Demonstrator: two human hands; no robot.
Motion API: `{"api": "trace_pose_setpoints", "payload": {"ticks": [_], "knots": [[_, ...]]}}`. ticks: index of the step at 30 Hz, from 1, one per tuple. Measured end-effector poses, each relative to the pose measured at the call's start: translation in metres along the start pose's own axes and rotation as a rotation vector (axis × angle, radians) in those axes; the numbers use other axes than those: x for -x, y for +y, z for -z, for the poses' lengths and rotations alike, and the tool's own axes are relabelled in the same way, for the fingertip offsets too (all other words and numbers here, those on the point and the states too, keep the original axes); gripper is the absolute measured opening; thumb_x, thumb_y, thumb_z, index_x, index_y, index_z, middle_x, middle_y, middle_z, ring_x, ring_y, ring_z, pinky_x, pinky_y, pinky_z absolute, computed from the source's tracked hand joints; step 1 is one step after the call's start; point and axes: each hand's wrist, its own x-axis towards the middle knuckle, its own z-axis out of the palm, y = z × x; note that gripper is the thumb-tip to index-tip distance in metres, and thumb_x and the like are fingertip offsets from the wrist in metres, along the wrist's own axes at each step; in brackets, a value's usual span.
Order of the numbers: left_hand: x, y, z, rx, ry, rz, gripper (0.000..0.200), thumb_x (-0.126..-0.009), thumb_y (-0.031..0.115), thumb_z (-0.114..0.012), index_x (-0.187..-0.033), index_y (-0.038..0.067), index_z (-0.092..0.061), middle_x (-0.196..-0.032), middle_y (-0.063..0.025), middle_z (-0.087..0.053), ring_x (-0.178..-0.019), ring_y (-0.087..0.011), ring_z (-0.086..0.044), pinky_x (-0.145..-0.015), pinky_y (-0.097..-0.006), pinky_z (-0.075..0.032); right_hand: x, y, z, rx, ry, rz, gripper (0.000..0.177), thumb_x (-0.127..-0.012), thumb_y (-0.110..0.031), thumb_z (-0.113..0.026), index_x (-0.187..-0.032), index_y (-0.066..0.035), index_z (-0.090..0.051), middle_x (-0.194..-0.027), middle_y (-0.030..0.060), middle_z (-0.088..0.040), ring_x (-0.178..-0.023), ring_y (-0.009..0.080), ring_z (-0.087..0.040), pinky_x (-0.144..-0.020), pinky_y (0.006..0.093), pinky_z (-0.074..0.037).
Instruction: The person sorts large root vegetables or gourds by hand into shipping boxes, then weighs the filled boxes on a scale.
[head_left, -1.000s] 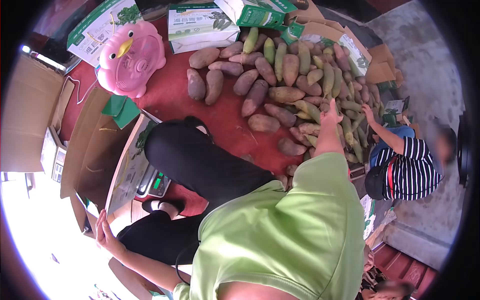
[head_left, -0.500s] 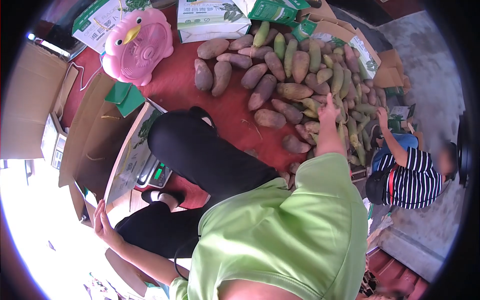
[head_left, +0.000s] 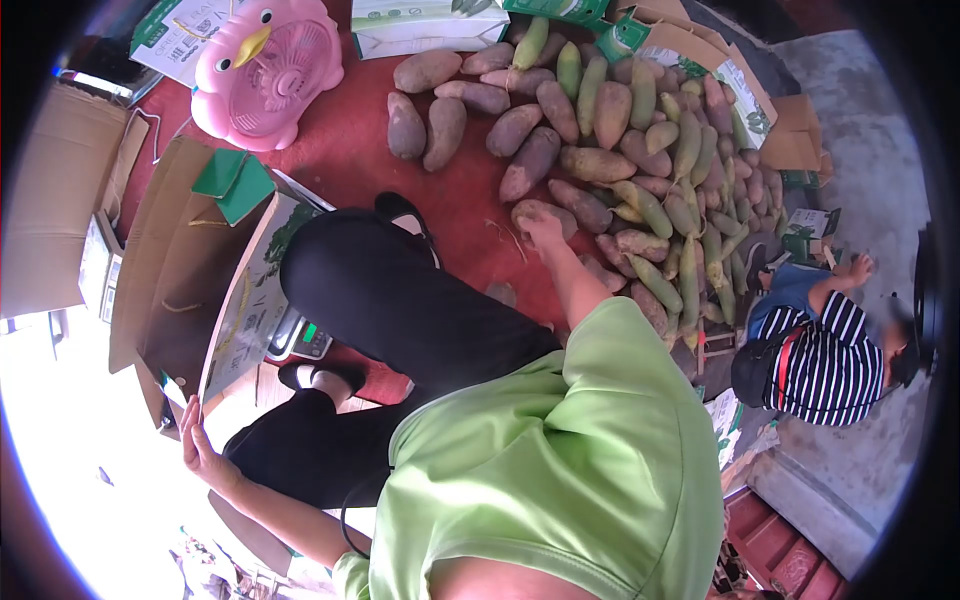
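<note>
My right hand [head_left: 543, 230] is closed around a brownish radish [head_left: 565, 218] at the near edge of the pile, its fingertips over the top. Around it lie many more radishes [head_left: 530, 163], purplish-brown and green, heaped on the red mat [head_left: 460, 210]. Off to the left, my left hand [head_left: 203, 455] has its fingers stretched out by the lower edge of an upright carton [head_left: 240, 315] with a printed side. Whether it touches the carton is not clear. That carton is open at the top, and its inside is dark.
A digital scale [head_left: 312, 338] with a lit green display sits beside the printed carton. Beyond stand a pink penguin-shaped fan [head_left: 270, 85] and a white printed box [head_left: 430, 32]. At the right, a person in a striped shirt [head_left: 825, 350] is beside the pile and open cardboard [head_left: 795, 135].
My right hand has come down and back from pointing over the pile to a radish at its near edge. My left hand stays by the carton. The other person's hand has moved away from the pile.
</note>
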Motion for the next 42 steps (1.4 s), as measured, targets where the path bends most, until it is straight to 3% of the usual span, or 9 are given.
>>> {"api": "trace_pose_setpoints", "payload": {"ticks": [4, 9, 16, 19, 21, 26, 32, 35, 42], "knots": [[-0.001, -0.008, 0.002, -0.011, 0.008, -0.014, 0.036, -0.094, 0.024, -0.044, -0.102, -0.005, -0.063, -0.11, -0.0164, -0.061, -0.108, -0.0269, -0.055, -0.099, -0.0399, -0.041, -0.019, -0.021, 0.012, 0.034, 0.005, 0.039, 0.029, -0.082, -0.019, -0.065, -0.107, -0.008, -0.058, -0.089, 0.0041, -0.059, -0.068, 0.0149, -0.055, -0.05, 0.0287, -0.042], [-0.003, -0.018, 0.008, 0.043, -0.021, -0.038, 0.044, -0.096, 0.032, -0.041, -0.102, -0.006, -0.063, -0.112, -0.0182, -0.06, -0.108, -0.0281, -0.055, -0.099, -0.0407, -0.04, -0.063, -0.039, 0.04, -0.428, 0.126, -0.05, 0.04, -0.083, -0.028, -0.066, -0.114, -0.006, -0.053, -0.106, 0.01, -0.059, -0.082, 0.0222, -0.059, -0.056, 0.0299, -0.044], [-0.003, -0.019, 0.01, 0.16, -0.002, 0.014, 0.047, -0.097, 0.034, -0.037, -0.096, -0.006, -0.061, -0.114, -0.0193, -0.058, -0.108, -0.0278, -0.055, -0.096, -0.0383, -0.043, -0.09, -0.065, 0.048, -0.695, 0.221, -0.178, 0.056, -0.082, -0.033, -0.067, -0.12, -0.001, -0.043, -0.12, 0.0149, -0.051, -0.089, 0.0265, -0.061, -0.059, 0.0328, -0.045], [-0.004, -0.017, 0.009, 0.096, 0.016, 0.025, 0.048, -0.098, 0.035, -0.035, -0.095, -0.007, -0.059, -0.115, -0.0195, -0.057, -0.107, -0.0272, -0.055, -0.095, -0.0368, -0.043, -0.094, -0.06, 0.051, -0.69, 0.37, -0.21, 0.049, -0.082, -0.032, -0.068, -0.114, -0.001, -0.047, -0.113, 0.0136, -0.055, -0.077, 0.0235, -0.06, -0.056, 0.0325, -0.045], [-0.005, -0.02, 0.009, 0.149, 0.001, 0.008, 0.051, -0.098, 0.037, -0.035, -0.095, -0.009, -0.057, -0.116, -0.0205, -0.055, -0.107, -0.0271, -0.055, -0.095, -0.0357, -0.044, -0.096, -0.055, 0.051, -0.571, 0.329, -0.125, 0.034, -0.081, -0.026, -0.07, -0.093, -0.001, -0.05, -0.078, 0.0093, -0.057, -0.054, 0.0238, -0.057, -0.043, 0.0336, -0.04], [-0.008, -0.02, 0.01, 0.16, 0.023, 0.043, 0.056, -0.097, 0.04, -0.035, -0.097, -0.011, -0.058, -0.116, -0.0225, -0.055, -0.108, -0.0284, -0.054, -0.096, -0.037, -0.043, -0.105, -0.031, 0.076, -0.475, 0.495, 0.027, 0.024, -0.081, -0.019, -0.068, -0.093, -0.004, -0.054, -0.077, 0.0069, -0.057, -0.055, 0.0205, -0.057, -0.041, 0.0309, -0.038], [-0.008, -0.027, 0.013, 0.159, 0.038, 0.062, 0.055, -0.098, 0.038, -0.034, -0.098, -0.011, -0.058, -0.116, -0.0228, -0.055, -0.109, -0.0285, -0.054, -0.097, -0.0364, -0.043, -0.105, -0.047, 0.118, -1.101, 0.536, -0.062, 0.028, -0.088, -0.005, -0.053, -0.115, -0.004, -0.044, -0.095, 0.0098, -0.055, -0.077, 0.0244, -0.06, -0.052, 0.0308, -0.045], [-0.008, -0.029, 0.016, 0.167, 0.033, 0.068, 0.054, -0.098, 0.037, -0.033, -0.098, -0.011, -0.058, -0.116, -0.023, -0.055, -0.109, -0.0285, -0.054, -0.097, -0.0363, -0.043, -0.121, -0.046, 0.129, -1.282, 0.456, -0.084, 0.019, -0.091, -0.006, -0.049, -0.109, -0.004, -0.046, -0.091, 0.0077, -0.054, -0.085, 0.0265, -0.06, -0.056, 0.0301, -0.046], [-0.009, -0.033, 0.017, 0.213, -0.051, 0.013, 0.045, -0.099, 0.031, -0.034, -0.098, -0.007, -0.059, -0.115, -0.0224, -0.055, -0.108, -0.0281, -0.054, -0.096, -0.0374, -0.043, -0.136, -0.019, 0.15, -1.134, 0.436, -0.212, 0.009, -0.094, -0.012, -0.045, -0.093, -0.005, -0.051, -0.077, 0.0042, -0.055, -0.066, 0.0164, -0.053, -0.056, 0.0292, -0.046]]}}
